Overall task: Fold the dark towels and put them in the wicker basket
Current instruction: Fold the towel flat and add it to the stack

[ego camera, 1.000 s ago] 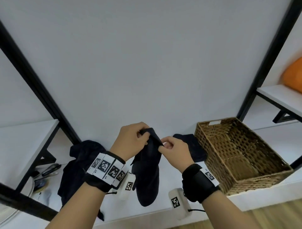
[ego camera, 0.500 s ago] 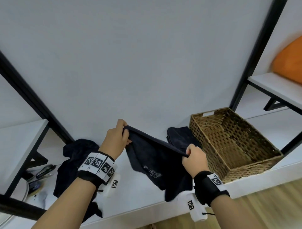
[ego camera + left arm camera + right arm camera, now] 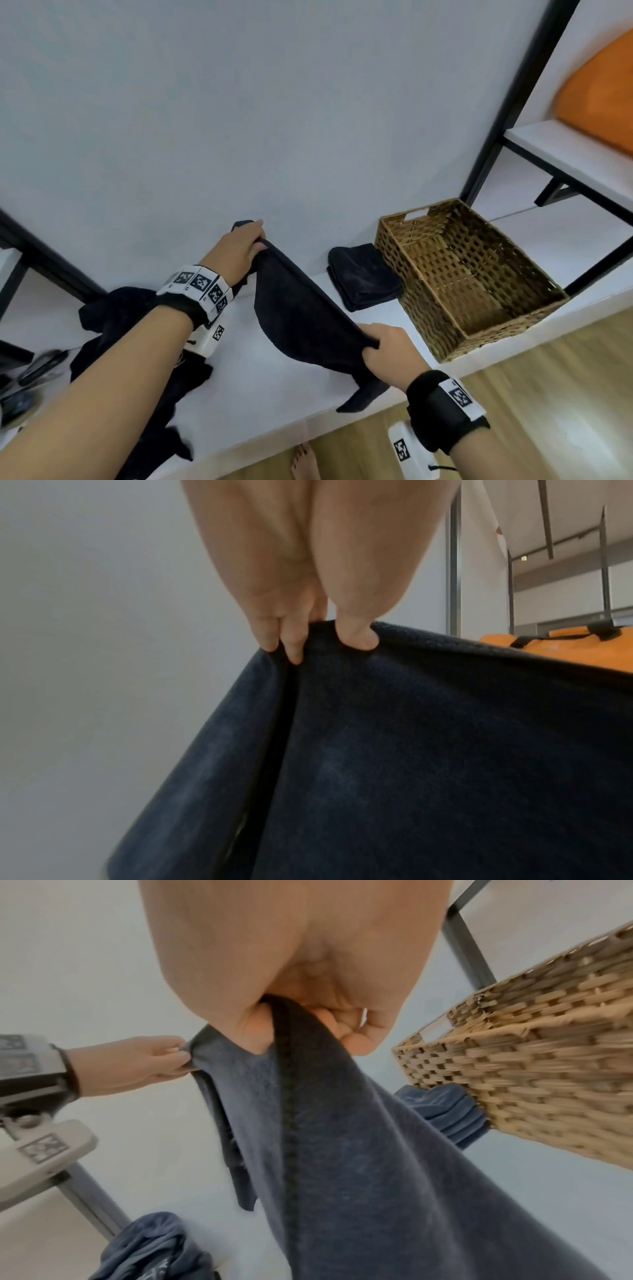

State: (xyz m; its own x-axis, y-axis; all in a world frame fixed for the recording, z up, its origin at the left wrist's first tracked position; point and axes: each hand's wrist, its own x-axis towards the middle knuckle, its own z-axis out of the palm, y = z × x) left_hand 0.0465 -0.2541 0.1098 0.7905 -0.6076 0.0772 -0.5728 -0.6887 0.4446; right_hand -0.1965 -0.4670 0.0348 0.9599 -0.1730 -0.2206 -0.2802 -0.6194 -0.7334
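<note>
A dark towel (image 3: 301, 318) hangs stretched between my two hands above the white shelf (image 3: 274, 383). My left hand (image 3: 245, 245) pinches its far corner near the wall; the left wrist view shows fingers (image 3: 291, 639) and thumb curled over the towel (image 3: 428, 750) edge. My right hand (image 3: 383, 346) grips the near corner, with the hem (image 3: 287, 1069) running out of its fist. A folded dark towel (image 3: 363, 277) lies against the left side of the wicker basket (image 3: 479, 329), which holds nothing. A crumpled heap of dark towels (image 3: 113, 318) lies on the shelf to the left.
Black frame posts (image 3: 513, 102) rise right of the basket and at the far left. An orange bag (image 3: 603, 96) sits on the higher right shelf. Small dark items (image 3: 41, 366) lie at the left edge. Wood floor and a bare foot (image 3: 305, 462) show below the shelf edge.
My hands, close together a second ago, have drawn apart and spread the towel; the left hand went toward the wall, the right toward me and down.
</note>
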